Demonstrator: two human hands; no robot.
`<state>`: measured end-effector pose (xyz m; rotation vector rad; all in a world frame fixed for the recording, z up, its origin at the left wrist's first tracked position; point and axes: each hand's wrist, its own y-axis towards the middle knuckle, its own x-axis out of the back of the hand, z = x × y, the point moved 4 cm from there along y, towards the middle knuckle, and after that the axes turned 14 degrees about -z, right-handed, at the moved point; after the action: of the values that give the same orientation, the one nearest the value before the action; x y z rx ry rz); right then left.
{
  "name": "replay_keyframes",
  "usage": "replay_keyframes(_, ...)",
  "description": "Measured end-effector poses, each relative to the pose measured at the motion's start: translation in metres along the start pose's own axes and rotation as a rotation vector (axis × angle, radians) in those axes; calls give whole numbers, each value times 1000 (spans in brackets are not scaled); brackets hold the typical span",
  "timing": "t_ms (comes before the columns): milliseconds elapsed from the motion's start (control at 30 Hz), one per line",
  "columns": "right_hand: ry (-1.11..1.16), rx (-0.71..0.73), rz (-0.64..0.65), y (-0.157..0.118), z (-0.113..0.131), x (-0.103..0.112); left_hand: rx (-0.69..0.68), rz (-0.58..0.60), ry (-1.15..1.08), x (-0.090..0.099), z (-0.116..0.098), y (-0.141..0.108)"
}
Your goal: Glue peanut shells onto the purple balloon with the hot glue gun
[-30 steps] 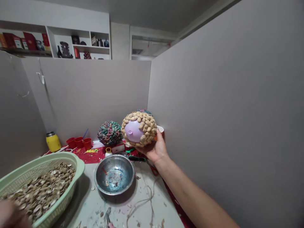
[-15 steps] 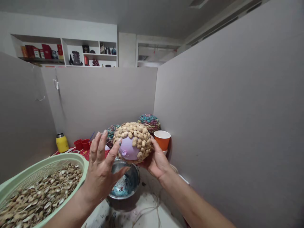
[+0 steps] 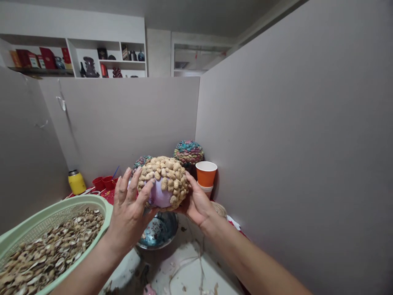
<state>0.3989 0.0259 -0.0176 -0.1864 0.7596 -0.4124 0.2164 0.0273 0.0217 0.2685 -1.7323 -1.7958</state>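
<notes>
A lilac balloon (image 3: pixel 161 194) is covered over much of its surface with whole peanuts (image 3: pixel 168 167); a bare lilac patch faces me. My right hand (image 3: pixel 196 200) cups it from the right and below, thumb along its side. On the other side, my left hand (image 3: pixel 132 205) has its fingers raised and spread against the ball, the index finger over the bare patch and the thumb low beneath it. The balloon's knot is mostly covered by that hand. Below the ball sits a metal bowl (image 3: pixel 159 233) stained with blue.
A green basket (image 3: pixel 106 213) of peanut shells stands at left. Behind are red cups (image 3: pixel 108 182), a yellow jar (image 3: pixel 76 182), colourful peanut-covered balls (image 3: pixel 188 152) and an orange paper cup (image 3: pixel 206 173). Grey partitions (image 3: pixel 123 110) enclose the table; string (image 3: pixel 201 262) lies in front.
My left hand has come in from beside the balloon and now touches it, its thumb moving underneath. The balloon sits slightly further left in view; my right hand keeps its hold.
</notes>
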Motion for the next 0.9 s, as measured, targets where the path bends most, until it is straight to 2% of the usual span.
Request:
replay_keyframes(133, -23, 2, -6, 1, 1, 1, -3, 6, 2, -2, 2, -1)
replay_keyframes(467, -56, 66, -24, 6, 2, 5, -124, -47, 135, -5, -7, -1)
replay_keyframes(667, -100, 203, -17, 3, 8, 5, -96, -87, 108, -9, 1, -5)
replay_keyframes(900, -216, 510, -9, 1, 18, 8, 36, -134, -12, -11, 9, -7)
